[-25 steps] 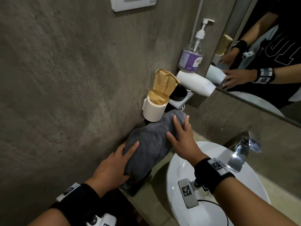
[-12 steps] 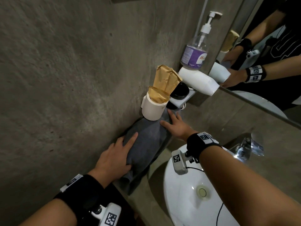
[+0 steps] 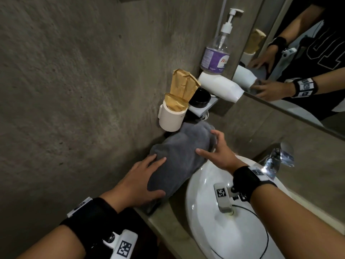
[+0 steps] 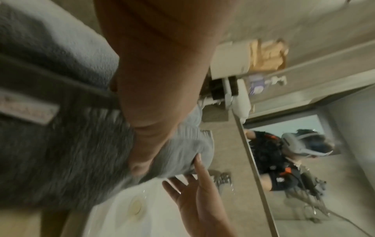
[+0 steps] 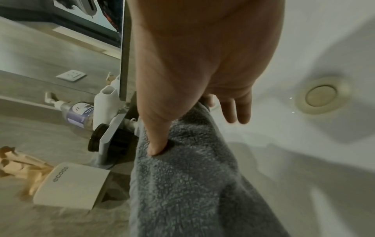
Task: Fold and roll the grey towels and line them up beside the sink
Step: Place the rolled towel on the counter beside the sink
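Note:
A grey towel [image 3: 179, 157] lies as a thick roll on the counter between the concrete wall and the white sink [image 3: 205, 230]. My left hand [image 3: 158, 176] grips its near end, fingers over the top and thumb round the end. My right hand [image 3: 207, 143] rests against the sink side of the far end with spread, fairly straight fingers. In the right wrist view its thumb [image 5: 156, 147] presses into the towel [image 5: 182, 192]. The left wrist view is blurred and shows the towel [image 4: 61, 152] with its white label [image 4: 26, 109].
A white cup holder [image 3: 171, 116] with brown paper bags hangs just above the towel's far end. Beside it are a black jar [image 3: 199, 98], a white hair dryer [image 3: 222, 86] and a soap bottle [image 3: 216, 57]. A chrome tap [image 3: 274, 161] stands behind the sink, under a mirror [image 3: 308, 53].
My right hand has drawn back from under the cup holder to the towel's sink side. My left thumb has come round the near end. The towel sits bulkier and nearer the sink.

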A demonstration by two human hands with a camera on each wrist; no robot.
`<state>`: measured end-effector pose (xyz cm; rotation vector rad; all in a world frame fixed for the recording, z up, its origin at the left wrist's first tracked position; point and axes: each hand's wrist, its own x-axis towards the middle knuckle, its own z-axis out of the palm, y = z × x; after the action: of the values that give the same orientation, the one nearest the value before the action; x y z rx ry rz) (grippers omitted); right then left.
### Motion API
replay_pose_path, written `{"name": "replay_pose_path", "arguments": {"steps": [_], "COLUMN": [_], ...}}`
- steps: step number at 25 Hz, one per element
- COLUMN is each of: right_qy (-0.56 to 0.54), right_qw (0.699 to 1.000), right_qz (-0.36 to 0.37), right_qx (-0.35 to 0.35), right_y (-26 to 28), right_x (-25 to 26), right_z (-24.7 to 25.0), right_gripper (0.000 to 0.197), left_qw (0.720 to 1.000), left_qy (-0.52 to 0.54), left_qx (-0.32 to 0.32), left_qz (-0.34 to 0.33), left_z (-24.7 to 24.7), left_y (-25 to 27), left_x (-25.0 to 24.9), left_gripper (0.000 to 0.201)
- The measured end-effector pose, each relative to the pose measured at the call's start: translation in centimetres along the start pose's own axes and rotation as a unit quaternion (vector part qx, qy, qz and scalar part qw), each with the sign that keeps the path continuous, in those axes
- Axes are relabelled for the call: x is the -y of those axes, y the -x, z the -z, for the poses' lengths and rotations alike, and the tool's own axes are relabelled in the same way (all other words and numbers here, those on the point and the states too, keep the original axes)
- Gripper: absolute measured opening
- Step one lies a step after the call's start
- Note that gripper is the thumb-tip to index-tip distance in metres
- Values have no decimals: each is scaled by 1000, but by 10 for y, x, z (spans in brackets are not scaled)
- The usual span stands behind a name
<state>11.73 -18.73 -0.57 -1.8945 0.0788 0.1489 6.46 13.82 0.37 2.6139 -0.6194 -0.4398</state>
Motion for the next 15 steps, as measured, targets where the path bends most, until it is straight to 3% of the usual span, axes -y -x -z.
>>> {"name": "replay_pose_path", "arguments": {"steps": [3, 5, 8, 10, 13, 15], "right_qy": [-62, -101, -123, -147, -157, -175], "right_qw": [996, 990, 983, 975, 966, 957], "right_qz": [-21, -51, -116, -157, -198, -225], "right_qx": [-64, -85, -68, -58, -58, -50], "right_y": [53, 86, 117, 122, 118, 115], "right_x": [-32, -57, -76, -77, -74, -74], "right_z": [6, -1, -11, -11, -6, -9], "right_gripper": [90, 94, 103, 104, 124, 117], "left_qw": [997, 996, 994, 995, 993, 992], "left_qy": [26, 37, 6, 0, 24, 36], "left_qx": [-46, -3, 98, 100, 118, 115], "left_qz": [-64, -78, -46, -25, 18, 46], "left_z": [-11, -30, -58, -63, -67, -71], "left_y": [12, 12, 5, -3, -9, -9], "left_x": [-21, -38, -59, -66, -63, -55], "left_gripper": [89, 92, 108, 113, 119, 120]}}
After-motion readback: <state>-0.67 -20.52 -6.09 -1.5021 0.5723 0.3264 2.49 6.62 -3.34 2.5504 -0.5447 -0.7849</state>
